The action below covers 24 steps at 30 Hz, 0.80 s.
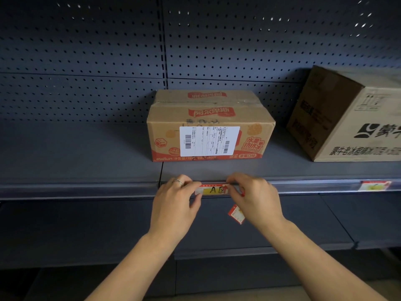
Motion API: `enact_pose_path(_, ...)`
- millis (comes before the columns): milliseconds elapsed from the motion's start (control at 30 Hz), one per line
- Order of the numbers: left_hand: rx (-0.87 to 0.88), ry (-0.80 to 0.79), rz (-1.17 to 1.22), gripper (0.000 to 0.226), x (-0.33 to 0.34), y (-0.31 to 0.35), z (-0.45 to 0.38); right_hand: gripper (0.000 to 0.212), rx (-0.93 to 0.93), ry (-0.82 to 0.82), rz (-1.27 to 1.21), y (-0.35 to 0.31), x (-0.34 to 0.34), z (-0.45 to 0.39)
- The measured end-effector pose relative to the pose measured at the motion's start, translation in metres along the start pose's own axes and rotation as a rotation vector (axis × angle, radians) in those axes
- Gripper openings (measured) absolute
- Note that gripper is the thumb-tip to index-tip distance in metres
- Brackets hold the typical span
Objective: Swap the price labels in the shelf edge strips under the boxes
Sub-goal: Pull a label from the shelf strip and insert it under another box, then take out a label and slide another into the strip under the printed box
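Observation:
A red-and-yellow price label marked "A" (pixel 213 189) sits at the shelf edge strip (pixel 303 185), right under the orange-printed cardboard box (pixel 210 127). My left hand (pixel 175 200) pinches the label's left end and my right hand (pixel 253 196) pinches its right end. A second small red label (pixel 237 214) hangs below my right hand, seemingly tucked under its fingers. Another red label (pixel 374 185) sits in the strip at the far right, under the large brown carton (pixel 347 118).
The shelf deck (pixel 76 153) left of the orange box is bare dark metal, backed by a pegboard wall (pixel 86 51). A lower shelf (pixel 282 224) juts out beneath my hands. A seam in the shelf runs just left of my left hand.

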<state>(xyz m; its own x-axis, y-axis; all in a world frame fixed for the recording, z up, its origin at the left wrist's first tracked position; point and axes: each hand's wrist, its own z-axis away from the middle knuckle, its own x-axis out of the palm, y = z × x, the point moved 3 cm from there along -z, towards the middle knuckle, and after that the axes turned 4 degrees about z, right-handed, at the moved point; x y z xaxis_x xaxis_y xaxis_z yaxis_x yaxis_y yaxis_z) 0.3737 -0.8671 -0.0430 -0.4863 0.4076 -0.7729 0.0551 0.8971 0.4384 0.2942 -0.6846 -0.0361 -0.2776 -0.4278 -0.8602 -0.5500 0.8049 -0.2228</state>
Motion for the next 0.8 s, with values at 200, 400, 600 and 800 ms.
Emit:
enact_pose_path(200, -0.009, 0.009, 0.022, 0.021, 0.001, 0.0, 0.001, 0.006, -0.004, 0.002, -0.045, 0.002, 0.003, 0.0)
enact_pose_path(400, -0.051, 0.071, 0.074, 0.018, -0.008, 0.01, 0.005, 0.006, 0.224, -0.001, -0.336, 0.006, -0.001, 0.0)
enact_pose_path(600, -0.355, -0.282, 0.777, 0.013, 0.004, 0.04, 0.014, 0.01, 0.313, 0.041, -0.521, -0.003, -0.013, -0.003)
enact_pose_path(800, -0.571, -0.294, 0.969, 0.016, -0.002, 0.041, 0.006, 0.022, 0.385, 0.017, -0.684, -0.008, -0.028, -0.006)
